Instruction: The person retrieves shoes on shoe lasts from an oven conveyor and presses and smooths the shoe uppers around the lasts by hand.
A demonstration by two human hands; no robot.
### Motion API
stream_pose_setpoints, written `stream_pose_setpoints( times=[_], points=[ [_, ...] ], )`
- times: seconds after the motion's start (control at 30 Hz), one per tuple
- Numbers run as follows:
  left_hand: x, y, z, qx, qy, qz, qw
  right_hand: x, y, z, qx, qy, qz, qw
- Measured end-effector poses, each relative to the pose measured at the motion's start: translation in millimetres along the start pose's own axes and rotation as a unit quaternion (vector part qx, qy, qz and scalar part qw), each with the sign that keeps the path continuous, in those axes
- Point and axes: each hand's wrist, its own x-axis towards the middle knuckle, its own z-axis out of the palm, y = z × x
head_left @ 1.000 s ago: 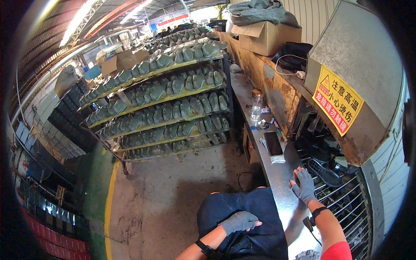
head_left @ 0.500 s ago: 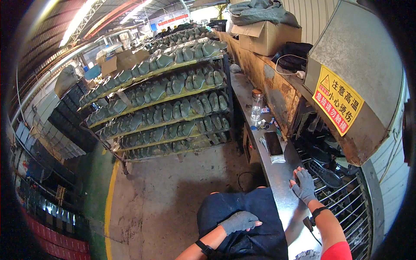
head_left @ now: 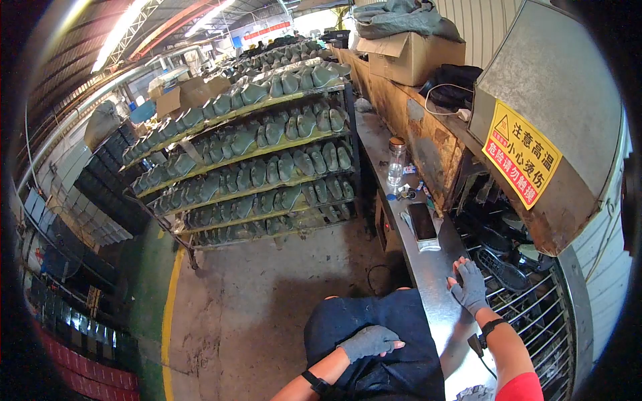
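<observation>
My left hand (head_left: 370, 342), in a grey fingerless glove, rests on the dark cloth over my lap (head_left: 364, 311) with its fingers loosely laid out and nothing visible in it. On the metal ledge to the right lies my right hand (head_left: 470, 287), gloved the same way. Its thumb stands apart from the fingers, and it holds nothing. Just beyond it is a dark phone (head_left: 421, 222) on a white cloth (head_left: 429, 246). Beside the right hand, a dark shoe sole (head_left: 501, 269) lies on the wire rack (head_left: 528, 314), near other dark footwear pieces partly hidden under the hood.
A shelved rack (head_left: 267, 142) filled with grey-green shoe-shaped pieces stands ahead. A clear bottle (head_left: 396, 164) stands farther along the ledge (head_left: 441, 267). The metal hood (head_left: 548, 87) with a yellow warning label (head_left: 521, 154) overhangs the right side. A cardboard box (head_left: 418, 59) sits above.
</observation>
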Motion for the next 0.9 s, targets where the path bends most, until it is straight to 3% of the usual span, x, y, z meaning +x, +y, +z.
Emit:
stream_pose_setpoints(
  times=[0.9],
  points=[
    [1.4,-1.0,1.0,0.013,0.000,-0.009,1.000,-0.5,2.3,1.3,0.001,-0.002,0.001,1.000]
  ],
)
